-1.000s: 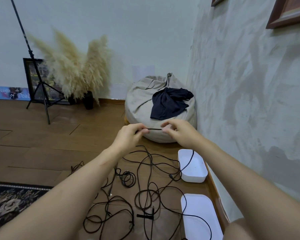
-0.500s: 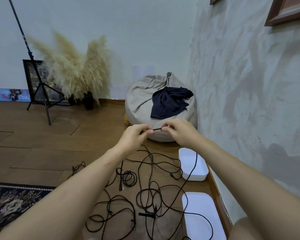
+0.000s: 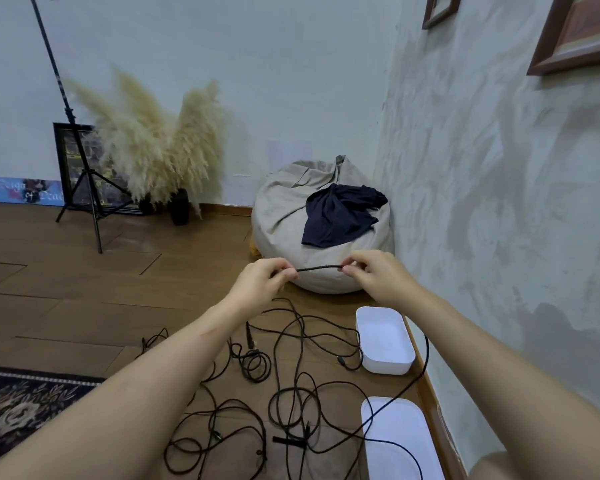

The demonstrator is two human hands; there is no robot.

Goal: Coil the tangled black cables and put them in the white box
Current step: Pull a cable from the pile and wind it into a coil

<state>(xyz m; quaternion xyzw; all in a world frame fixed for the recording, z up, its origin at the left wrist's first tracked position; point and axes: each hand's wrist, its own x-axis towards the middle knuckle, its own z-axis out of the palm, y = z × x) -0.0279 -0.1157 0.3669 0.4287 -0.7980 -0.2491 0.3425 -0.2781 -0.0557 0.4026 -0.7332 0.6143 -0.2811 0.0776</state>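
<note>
Several tangled black cables (image 3: pixel 291 393) lie spread over the wooden floor in front of me. Both hands are raised above them at chest height. My left hand (image 3: pixel 260 280) and my right hand (image 3: pixel 374 275) each pinch one black cable, and a short stretch of that cable (image 3: pixel 319 267) runs taut between them. From my right hand it drops past the open white box (image 3: pixel 385 341) by the wall and crosses the white lid (image 3: pixel 399 441) lying nearer to me.
A beige beanbag (image 3: pixel 291 220) with a dark blue cloth (image 3: pixel 340 216) sits against the right wall behind my hands. A tripod stand (image 3: pixel 80 181), pampas grass in a dark vase (image 3: pixel 179 209) and a framed picture stand at the back left. A patterned rug (image 3: pixel 21 407) lies lower left.
My hands have drawn apart after nearly meeting half a second ago, so a longer stretch of cable shows between them. The cable hanging from my right hand has swung towards the wall.
</note>
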